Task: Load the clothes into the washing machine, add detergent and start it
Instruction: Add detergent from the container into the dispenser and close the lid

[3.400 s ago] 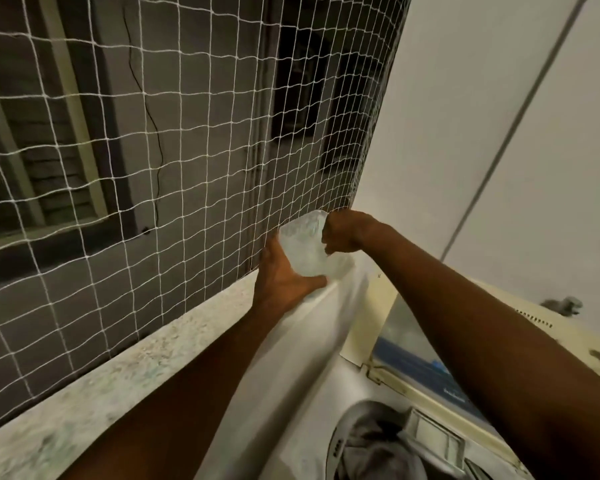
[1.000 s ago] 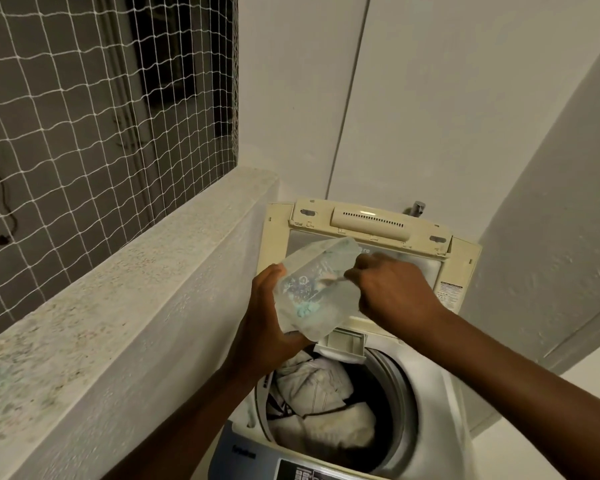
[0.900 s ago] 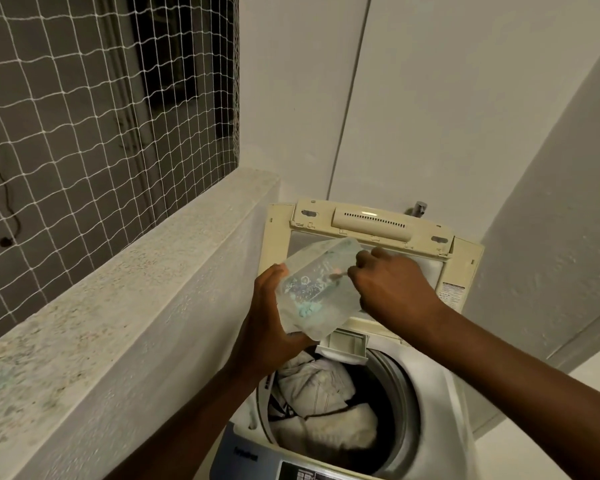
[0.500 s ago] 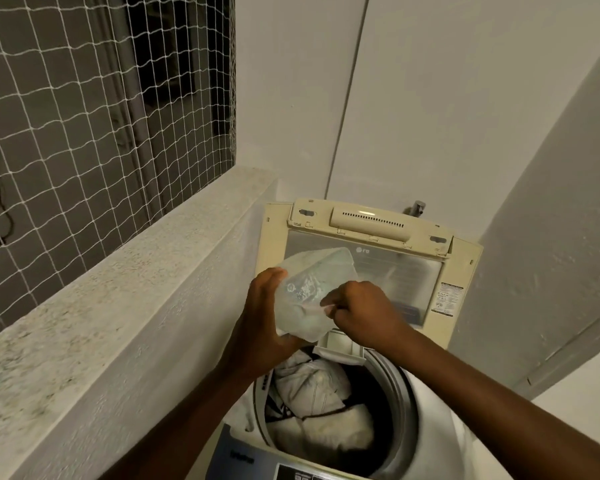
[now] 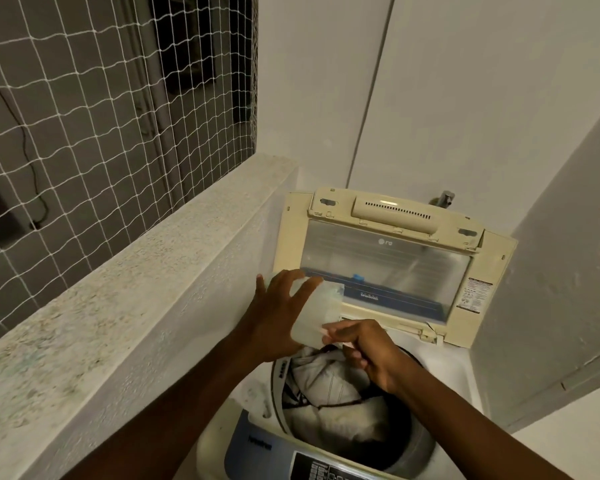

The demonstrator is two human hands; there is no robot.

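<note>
A cream and white top-loading washing machine (image 5: pixel 461 372) stands in the corner with its yellowed, clear-windowed lid (image 5: pixel 388 271) raised upright at the 12 o'clock side of the round drum opening. Pale crumpled clothes (image 5: pixel 329 386) fill the drum, with a dark cord lying across them. A blue and black control panel (image 5: pixel 257 445) runs along the machine's 6 o'clock edge.

Over the 11 o'clock rim of the opening, just in front of the lid's lower edge, a small translucent plastic container (image 5: pixel 317 313) is held in the air, tilted. The left hand (image 5: pixel 278 317) grips it from its 9 o'clock side, with the fingers (image 5: pixel 302 284) spread up across its face. The right hand (image 5: pixel 364 348) sits at the container's 5 o'clock corner, above the clothes. Its fingers are curled, and its thumb tip meets the container's lower edge. Whether it pinches that edge or only touches it, I cannot tell.

A speckled pale stone ledge (image 5: pixel 118 289) runs along the machine's 9 o'clock side, with white rope netting (image 5: pixel 101 98) stretched above it. A small metal tap (image 5: pixel 444 199) pokes from the white wall behind the lid's 1 o'clock corner
</note>
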